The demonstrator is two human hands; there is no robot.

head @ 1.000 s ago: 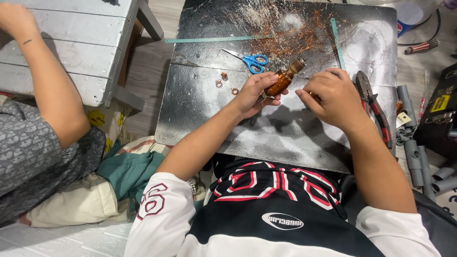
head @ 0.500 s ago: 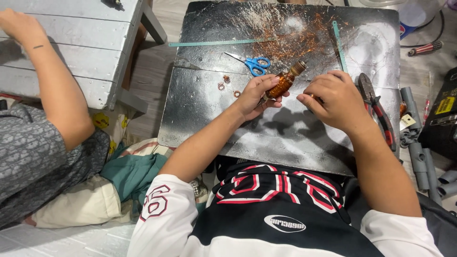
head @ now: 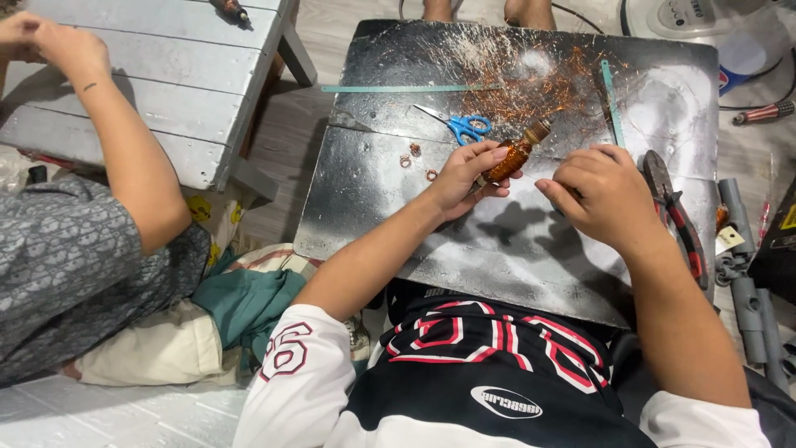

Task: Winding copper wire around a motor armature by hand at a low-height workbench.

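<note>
One small copper-wound coil point(head: 516, 154), amber-brown, pinched in the fingers of the left hand point(head: 464, 178) above the middle of a dull metal sheet point(head: 497, 249) used as a desk on the floor. Right hand point(head: 601, 195) just beside, fingers curled together and pressed at the tips, apparently nipping a fine wire too thin to make out. Directly beyond the coil, a tangled litter of copper wire scraps point(head: 531, 79) spread over the far part of the sheet. Blue-handled scissors point(head: 460, 126) near the left hand, with three little copper rings point(head: 417, 160) close by. Two pale green strips point(head: 410, 88) further out, one lying crosswise, one lengthwise. Red-handled pliers point(head: 676, 216) at the right edge, partly hidden behind the right wrist. Grey tubes point(head: 746, 274) off the sheet on the right. Off to the left, another person's arm point(head: 124, 166) reaching over a grey slatted bench point(head: 166, 75).
</note>
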